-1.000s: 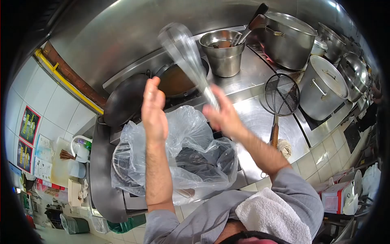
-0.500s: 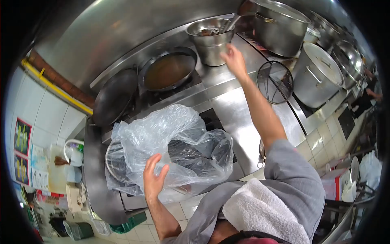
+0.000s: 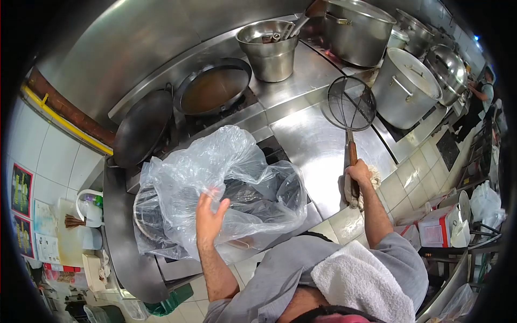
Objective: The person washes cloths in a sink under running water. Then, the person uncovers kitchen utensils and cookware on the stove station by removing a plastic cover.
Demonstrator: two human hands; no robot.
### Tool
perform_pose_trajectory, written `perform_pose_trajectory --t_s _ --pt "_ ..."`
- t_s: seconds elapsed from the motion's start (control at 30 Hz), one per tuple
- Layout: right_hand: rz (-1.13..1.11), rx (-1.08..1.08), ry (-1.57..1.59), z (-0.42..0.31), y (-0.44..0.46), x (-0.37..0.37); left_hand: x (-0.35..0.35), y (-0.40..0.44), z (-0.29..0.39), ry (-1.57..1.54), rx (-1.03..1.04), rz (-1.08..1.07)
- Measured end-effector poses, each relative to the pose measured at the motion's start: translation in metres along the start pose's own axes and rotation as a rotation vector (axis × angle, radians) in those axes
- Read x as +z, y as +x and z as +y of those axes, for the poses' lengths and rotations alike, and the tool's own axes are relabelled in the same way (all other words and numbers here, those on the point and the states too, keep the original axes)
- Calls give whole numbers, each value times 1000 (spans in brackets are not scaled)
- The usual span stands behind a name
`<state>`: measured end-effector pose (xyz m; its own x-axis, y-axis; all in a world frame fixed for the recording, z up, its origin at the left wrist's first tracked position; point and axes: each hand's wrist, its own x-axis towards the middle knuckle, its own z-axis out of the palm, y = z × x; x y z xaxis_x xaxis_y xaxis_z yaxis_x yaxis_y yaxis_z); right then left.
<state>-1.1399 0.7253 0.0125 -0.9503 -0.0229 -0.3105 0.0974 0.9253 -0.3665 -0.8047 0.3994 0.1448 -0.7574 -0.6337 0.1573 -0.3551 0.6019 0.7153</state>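
My right hand point(image 3: 360, 172) is closed around the wooden handle of a round mesh strainer point(image 3: 362, 99) at the right part of the steel counter. Its dark head points away from me, near the large pots. My left hand point(image 3: 211, 218) has its fingers spread at the near side of a big clear plastic bag point(image 3: 215, 156); whether it touches the film I cannot tell. The bag gapes open toward the right and spreads over the stove front. Through its left side shows a curved, pale rim, and what else lies under the film is unclear.
Behind the bag stand a wok with brown liquid point(image 3: 212, 89) and a tilted dark wok point(image 3: 142, 129). A steel bucket point(image 3: 272, 59) holds utensils. To the right are a lidded pot point(image 3: 406, 91) and a large stockpot point(image 3: 358, 35). Another person point(image 3: 482, 97) is at far right.
My right hand has come back from beside the steel bucket and taken hold of the strainer's handle. My left hand stays by the bag. The view has shifted slightly.
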Motion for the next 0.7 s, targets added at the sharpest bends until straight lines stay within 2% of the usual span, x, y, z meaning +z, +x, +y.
perform_pose_trajectory --t_s 0.1,0.17,0.23,0.27,0.37,0.43,0.5,0.53,0.57,0.63,0.67,0.7 --pt "69 -32 53 -1 -8 -24 4 3 -8 -26 78 -26" --pt "-216 -78 236 2 -34 -52 -1 2 -21 103 70 15" --pt "-298 -250 241 3 -80 -75 -13 -2 -38 167 81 103" --pt "-345 -278 302 3 -106 -86 -19 -4 -45 234 103 181" --pt "-491 -350 422 -17 -171 -106 -38 -7 -56 204 69 189" --pt "-468 -487 438 -48 -191 -116 -40 -8 -57 280 60 176" --pt "-471 -500 462 -100 -204 -136 -38 -7 -56 393 38 196" --pt "-325 -781 410 -111 -180 -129 -37 -7 -55 500 54 222" --pt "-258 -916 503 -135 -172 -129 -36 -8 -56 504 41 226" --pt "-235 -1001 625 -192 -156 -145 -36 -11 -59 501 42 240" --pt "-141 -1032 622 -220 -147 -150 -37 -15 -59 511 33 248" --pt "-43 -1152 667 -248 -117 -149 -37 -20 -57 543 37 260"
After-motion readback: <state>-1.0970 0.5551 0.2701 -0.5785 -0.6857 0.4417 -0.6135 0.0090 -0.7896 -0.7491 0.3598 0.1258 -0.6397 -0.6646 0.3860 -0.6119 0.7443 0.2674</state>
